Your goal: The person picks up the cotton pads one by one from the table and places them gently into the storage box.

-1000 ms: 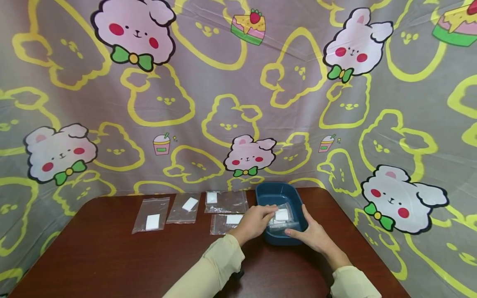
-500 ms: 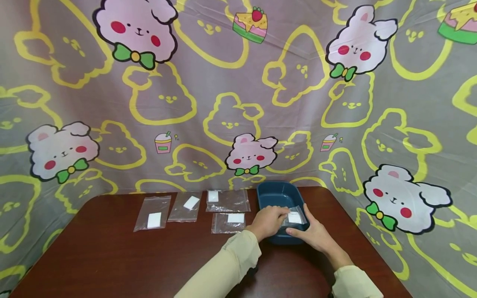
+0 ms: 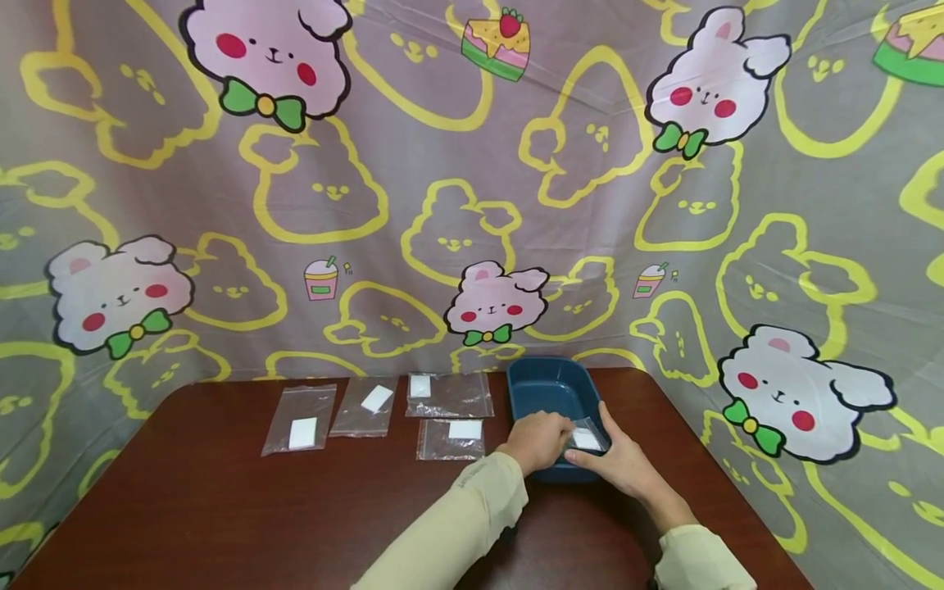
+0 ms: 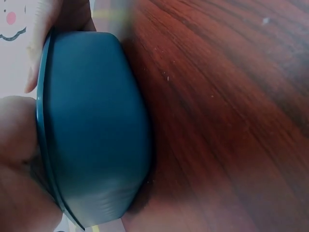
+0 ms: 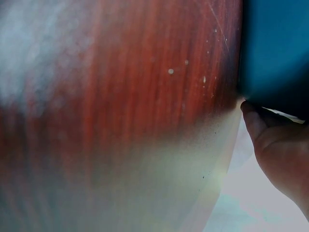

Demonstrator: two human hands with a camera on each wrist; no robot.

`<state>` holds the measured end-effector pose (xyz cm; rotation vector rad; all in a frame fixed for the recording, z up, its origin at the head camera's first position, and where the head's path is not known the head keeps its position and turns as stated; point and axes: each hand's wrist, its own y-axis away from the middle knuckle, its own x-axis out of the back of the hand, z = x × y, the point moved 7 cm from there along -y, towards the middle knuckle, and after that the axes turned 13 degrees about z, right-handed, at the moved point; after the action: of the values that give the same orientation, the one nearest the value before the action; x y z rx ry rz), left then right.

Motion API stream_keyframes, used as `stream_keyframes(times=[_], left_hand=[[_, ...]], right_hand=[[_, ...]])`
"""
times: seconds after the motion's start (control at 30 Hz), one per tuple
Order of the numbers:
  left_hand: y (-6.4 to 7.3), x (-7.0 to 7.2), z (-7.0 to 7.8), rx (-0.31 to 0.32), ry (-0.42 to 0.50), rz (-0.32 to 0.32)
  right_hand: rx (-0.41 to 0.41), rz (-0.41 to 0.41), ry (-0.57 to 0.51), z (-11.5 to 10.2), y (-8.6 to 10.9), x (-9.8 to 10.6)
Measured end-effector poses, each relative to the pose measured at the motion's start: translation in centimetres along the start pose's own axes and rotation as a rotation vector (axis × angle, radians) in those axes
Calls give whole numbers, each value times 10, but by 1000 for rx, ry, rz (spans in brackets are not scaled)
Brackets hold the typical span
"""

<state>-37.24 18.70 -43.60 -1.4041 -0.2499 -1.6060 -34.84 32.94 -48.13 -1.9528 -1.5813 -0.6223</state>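
A dark blue plastic tub (image 3: 555, 474) stands at the right side of the table. My left hand (image 3: 537, 442) reaches over its left rim with curled fingers and pinches a clear zip bag (image 3: 587, 438) holding a white rectangular piece, inside the tub's near right part. Its fingertips are partly hidden behind the hand. My right hand (image 3: 623, 460) grips the tub's right side, fingers along the outer wall and thumb over the near rim beside the bag. In the left wrist view the left hand (image 4: 21, 164) bends over the tub's rim.
Several clear zip bags with white pieces lie flat left of the tub: one far left (image 3: 302, 433), one beside it (image 3: 377, 400), and others nearer the tub, a back bag (image 3: 457, 396) and a front bag (image 3: 465, 429). A patterned cloth (image 3: 398, 205) hangs behind the brown table (image 3: 258, 508).
My left hand has moved right and slightly down inside the tub, shifting the bag toward the right wall. My right hand stays at the tub's right side.
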Motion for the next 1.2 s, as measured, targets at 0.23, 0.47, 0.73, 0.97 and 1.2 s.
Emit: stream_keyframes(times=[0.23, 0.47, 0.73, 0.97, 1.2], left_hand=[[-1, -5, 1, 37, -83, -110], [2, -2, 0, 38, -45, -132], [6, 19, -11, 26, 37, -44], [19, 54, -43, 64, 146, 85], [44, 57, -87, 187, 226, 87]], right_hand=[[18, 4, 15, -3, 1, 1], [23, 2, 14, -5, 3, 0], [-14, 11, 30, -5, 4, 0], [-4, 18, 43, -9, 5, 1], [-1, 19, 48, -6, 5, 1]])
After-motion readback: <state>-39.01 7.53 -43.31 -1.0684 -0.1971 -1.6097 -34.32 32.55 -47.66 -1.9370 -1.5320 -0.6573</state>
